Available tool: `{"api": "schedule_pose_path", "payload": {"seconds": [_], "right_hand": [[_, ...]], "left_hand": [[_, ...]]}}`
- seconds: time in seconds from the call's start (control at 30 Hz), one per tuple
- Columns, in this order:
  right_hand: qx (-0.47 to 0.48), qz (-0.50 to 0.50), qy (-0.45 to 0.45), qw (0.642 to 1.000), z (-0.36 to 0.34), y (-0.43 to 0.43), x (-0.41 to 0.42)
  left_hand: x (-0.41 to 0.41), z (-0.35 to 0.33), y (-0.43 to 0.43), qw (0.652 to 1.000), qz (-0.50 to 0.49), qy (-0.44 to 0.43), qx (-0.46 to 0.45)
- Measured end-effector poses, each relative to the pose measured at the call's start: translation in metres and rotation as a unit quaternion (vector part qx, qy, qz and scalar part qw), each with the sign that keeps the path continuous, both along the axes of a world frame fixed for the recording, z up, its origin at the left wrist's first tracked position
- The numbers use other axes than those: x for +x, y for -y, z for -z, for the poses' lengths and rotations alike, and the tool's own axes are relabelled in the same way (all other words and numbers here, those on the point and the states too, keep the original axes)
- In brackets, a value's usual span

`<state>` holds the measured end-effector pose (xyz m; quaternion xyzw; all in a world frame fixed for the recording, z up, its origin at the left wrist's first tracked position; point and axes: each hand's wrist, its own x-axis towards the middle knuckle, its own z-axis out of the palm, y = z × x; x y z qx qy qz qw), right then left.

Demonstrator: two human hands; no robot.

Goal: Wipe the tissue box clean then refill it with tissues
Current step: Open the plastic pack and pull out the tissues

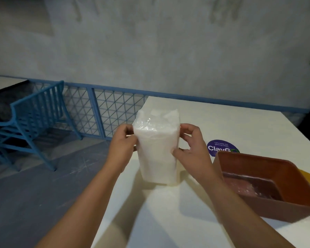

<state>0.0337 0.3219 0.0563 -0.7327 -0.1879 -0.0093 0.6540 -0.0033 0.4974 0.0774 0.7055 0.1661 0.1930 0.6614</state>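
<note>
A round purple sticker with white lettering lies on the white tabletop, while off to the left a blue slatted metal chair stands on the grey floor before a blue lattice railing.

One readable sign: round purple sticker lying flat on the white bench. Large white letters read "ClayG", the rest cut off by the rim of the brown box in front of it. Small white line above starts "Let's keep our"; second small line too blurred to read surely. No other text legible.
</note>
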Motion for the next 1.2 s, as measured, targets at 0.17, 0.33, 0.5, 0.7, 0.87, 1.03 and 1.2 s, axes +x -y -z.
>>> {"api": "schedule_pose_path", "payload": {"seconds": [0.17, 0.33, 0.5, 0.7, 0.87, 1.03, 1.2], "right_hand": [[0.015, -0.048, -0.004, 0.999, 0.006, 0.019, -0.007], [0.006, -0.086, 0.013, 0.996, 0.013, 0.041, -0.02], [0.064, -0.092, -0.002, 0.994, 0.004, 0.054, -0.026], [-0.043, -0.06, 0.017, 0.997, -0.034, 0.048, -0.017], [-0.128, -0.057, 0.06, 0.988, -0.07, 0.027, -0.004], [-0.204, -0.031, 0.085, 0.975, -0.086, 0.004, 0.003], [-0.13, -0.051, 0.125, 0.982, -0.094, 0.007, -0.009]], "left_hand": [[-0.024, 0.014, 0.025, 0.999, -0.028, 0.04, -0.005], [-0.041, 0.014, 0.046, 0.994, -0.061, 0.086, 0.028], [-0.048, -0.008, 0.054, 0.988, -0.029, 0.095, 0.121], [-0.051, -0.011, 0.054, 0.969, 0.015, 0.014, 0.247], [-0.049, -0.008, 0.049, 0.968, 0.013, 0.011, 0.251], [-0.047, -0.007, 0.048, 0.964, 0.011, 0.004, 0.267], [-0.046, -0.005, 0.044, 0.965, 0.029, -0.012, 0.26]]}}
